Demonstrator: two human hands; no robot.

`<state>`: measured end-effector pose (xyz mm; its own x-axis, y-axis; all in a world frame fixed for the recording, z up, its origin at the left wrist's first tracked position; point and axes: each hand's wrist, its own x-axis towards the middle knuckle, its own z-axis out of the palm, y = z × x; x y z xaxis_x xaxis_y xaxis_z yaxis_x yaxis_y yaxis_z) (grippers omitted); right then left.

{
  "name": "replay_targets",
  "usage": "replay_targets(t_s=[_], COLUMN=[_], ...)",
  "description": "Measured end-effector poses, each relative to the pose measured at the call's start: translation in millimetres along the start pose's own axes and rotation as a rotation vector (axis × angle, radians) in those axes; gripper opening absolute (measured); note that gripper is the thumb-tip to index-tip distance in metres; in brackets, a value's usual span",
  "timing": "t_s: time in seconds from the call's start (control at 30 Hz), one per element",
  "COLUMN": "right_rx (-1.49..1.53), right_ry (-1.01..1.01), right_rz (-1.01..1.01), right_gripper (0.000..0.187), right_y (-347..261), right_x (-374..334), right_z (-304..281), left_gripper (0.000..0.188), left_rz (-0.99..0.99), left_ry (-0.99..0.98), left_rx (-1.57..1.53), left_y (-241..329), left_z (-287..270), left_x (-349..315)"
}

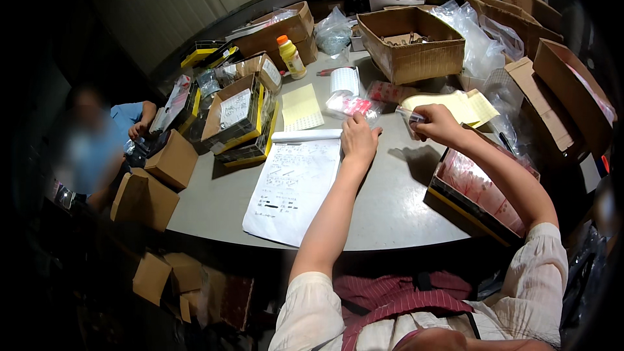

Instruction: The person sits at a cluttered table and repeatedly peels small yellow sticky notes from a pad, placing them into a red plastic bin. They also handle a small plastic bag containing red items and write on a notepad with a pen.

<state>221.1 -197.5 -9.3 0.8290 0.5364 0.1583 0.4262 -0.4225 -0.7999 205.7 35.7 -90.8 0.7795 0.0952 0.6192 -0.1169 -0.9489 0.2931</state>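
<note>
My left hand (359, 138) lies over the upper right corner of a white notepad (292, 182) with handwriting. Its fingertips touch a small pile of clear plastic bags with red print (348, 105), and its thumb stands apart. Raised over the table on the right, my right hand (437, 123) pinches a small clear plastic bag (411, 119); what is inside it I cannot make out. Below my right forearm stands an open black-and-yellow box (481, 185) full of red-printed clear bags. Yellow paper sheets (458, 105) lie just beyond that hand.
Boxes with black and yellow sides (240, 127) stack at the left, near a yellow bottle (291, 58) with an orange cap. A cardboard box (409, 45) of small parts stands at the back. At the far left sits another person (97, 136) beside open cartons (146, 198).
</note>
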Motion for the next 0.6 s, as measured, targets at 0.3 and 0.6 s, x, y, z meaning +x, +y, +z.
replay_targets(t_s=[0.3, 0.6], right_rx=[0.286, 0.371], right_ry=[-0.077, 0.066], right_rz=[0.036, -0.118], right_gripper=[0.009, 0.016], right_y=[-7.5, -30.3], right_x=[-4.7, -10.3], right_z=[2.2, -49.4], left_gripper=[0.020, 0.038], left_rz=[0.165, -0.139], left_ry=[-0.032, -0.566], left_rx=[0.178, -0.812], left_y=[-25.0, 68.9], left_z=[12.9, -61.0], left_x=[16.3, -23.7])
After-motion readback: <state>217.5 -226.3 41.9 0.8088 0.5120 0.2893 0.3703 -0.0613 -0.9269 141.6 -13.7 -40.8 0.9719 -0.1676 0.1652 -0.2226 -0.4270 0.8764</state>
